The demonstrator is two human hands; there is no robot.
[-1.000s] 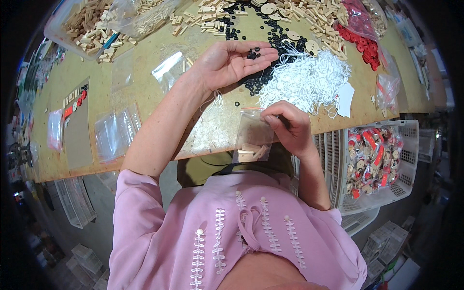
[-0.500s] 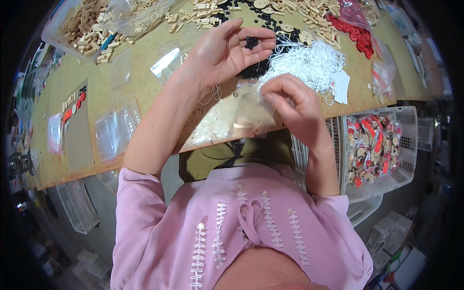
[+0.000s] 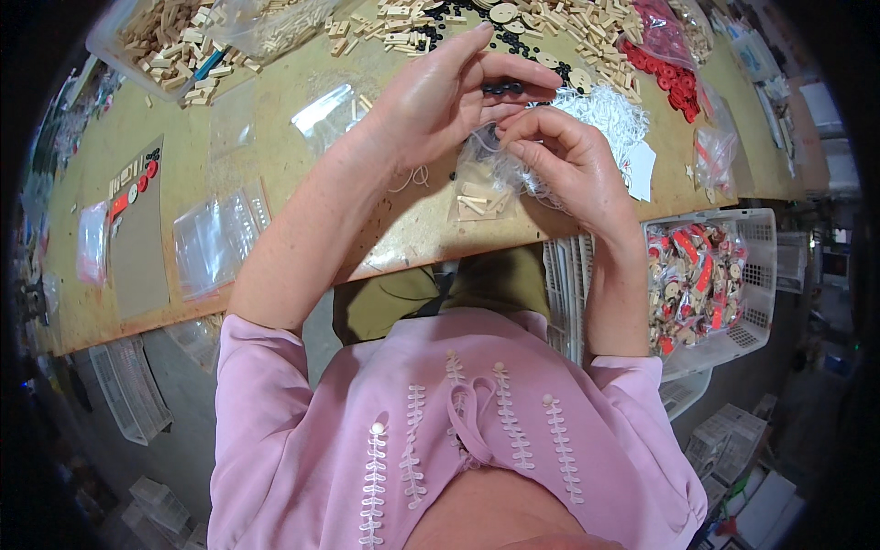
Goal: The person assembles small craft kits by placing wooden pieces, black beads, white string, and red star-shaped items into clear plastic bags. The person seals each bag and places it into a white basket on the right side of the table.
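My left hand (image 3: 440, 105) is cupped over the table's front part, its fingers curled round a few small black rings (image 3: 502, 89). Close beside it, my right hand (image 3: 573, 160) pinches the top of a clear plastic bag (image 3: 483, 188). Several pale wooden pieces lie in the bottom of that bag, which hangs at the table edge. The bag's mouth is just under the left fingers, partly hidden by both hands. A heap of white string (image 3: 614, 119) lies behind the right hand.
Loose wooden blocks (image 3: 403, 41) and red wheels (image 3: 674, 82) are spread along the back. Far left lies a card (image 3: 142, 238) with sample parts, beside flat plastic bags (image 3: 215, 247). A white crate (image 3: 756, 312) of filled bags stands right, below table height.
My left hand has tilted and moved right, nearer the bag, its fingers curling over the black rings. My right hand has lifted the bag's top toward it.
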